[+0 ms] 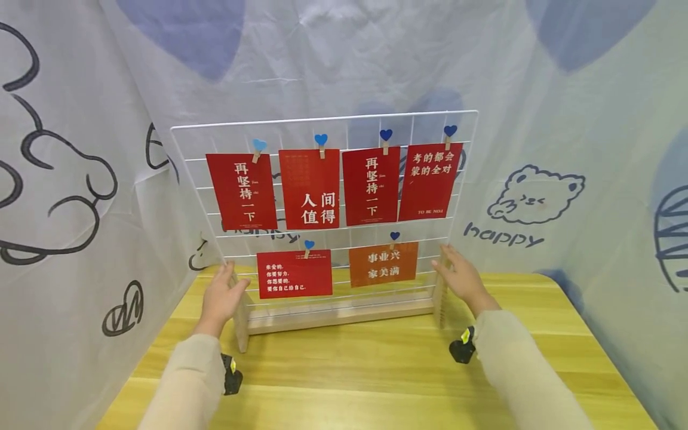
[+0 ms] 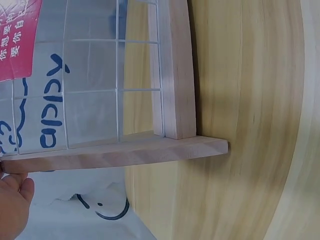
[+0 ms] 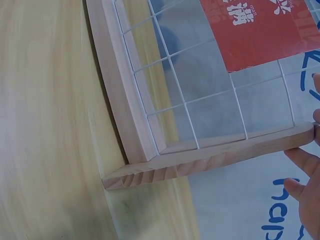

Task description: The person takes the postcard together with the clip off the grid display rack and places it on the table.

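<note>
While patterned cloth (image 1: 516,119) hangs behind table (image 1: 376,376) and along left and right edges, stand (image 1: 344,318) rests on yellow wood grain, toward far edge, between side edges. Far right corner (image 1: 544,286) rounded. White grid (image 1: 301,122) holds six cards (image 1: 309,179) under heart clips (image 1: 321,140), four above two. Left hand (image 1: 221,292) pinches top of left post (image 1: 241,331); right hand (image 1: 463,280) pinches right post (image 1: 439,304), thumb on inner side. Pale sleeves (image 1: 188,370) over table.
</note>
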Demonstrator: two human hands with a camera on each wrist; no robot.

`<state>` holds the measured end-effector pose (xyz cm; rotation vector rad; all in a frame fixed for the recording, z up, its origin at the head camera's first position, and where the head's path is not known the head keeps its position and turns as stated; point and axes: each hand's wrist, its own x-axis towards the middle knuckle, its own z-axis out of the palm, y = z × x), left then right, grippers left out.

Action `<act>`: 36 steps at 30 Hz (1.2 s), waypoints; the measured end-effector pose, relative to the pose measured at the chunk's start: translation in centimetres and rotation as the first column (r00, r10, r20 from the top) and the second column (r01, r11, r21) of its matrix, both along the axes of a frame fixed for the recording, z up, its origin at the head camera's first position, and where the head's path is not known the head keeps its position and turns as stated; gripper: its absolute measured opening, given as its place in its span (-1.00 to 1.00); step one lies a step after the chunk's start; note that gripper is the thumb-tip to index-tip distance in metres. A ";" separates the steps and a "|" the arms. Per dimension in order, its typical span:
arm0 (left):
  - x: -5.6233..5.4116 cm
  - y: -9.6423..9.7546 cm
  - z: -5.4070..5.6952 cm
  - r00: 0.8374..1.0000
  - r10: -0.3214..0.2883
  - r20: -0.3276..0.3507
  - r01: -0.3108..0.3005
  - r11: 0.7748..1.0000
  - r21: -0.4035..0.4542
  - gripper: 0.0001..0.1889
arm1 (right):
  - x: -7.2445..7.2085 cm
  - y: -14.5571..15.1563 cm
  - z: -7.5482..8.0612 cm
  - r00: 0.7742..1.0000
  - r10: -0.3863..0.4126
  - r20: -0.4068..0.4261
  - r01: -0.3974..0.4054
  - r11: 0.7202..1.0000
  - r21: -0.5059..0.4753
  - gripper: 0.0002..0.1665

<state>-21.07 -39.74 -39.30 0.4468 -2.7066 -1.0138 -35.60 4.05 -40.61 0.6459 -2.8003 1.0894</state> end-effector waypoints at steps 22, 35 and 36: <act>0.2 -0.3 -0.4 1.000 -0.016 -0.013 0.016 1.000 0.024 -0.31 | 0.0 0.0 0.0 1.000 -0.002 0.004 0.002 1.000 -0.002 -0.26; 0.0 -0.7 -0.5 0.999 -0.039 -0.022 0.039 0.999 0.003 -0.32 | 0.1 0.1 -0.3 1.000 -0.006 0.027 0.006 1.000 -0.005 -0.28; 0.0 -0.7 -0.5 0.999 -0.041 -0.021 0.041 0.999 -0.001 -0.32 | 0.1 0.1 -0.3 1.000 -0.007 0.027 0.007 1.000 -0.005 -0.27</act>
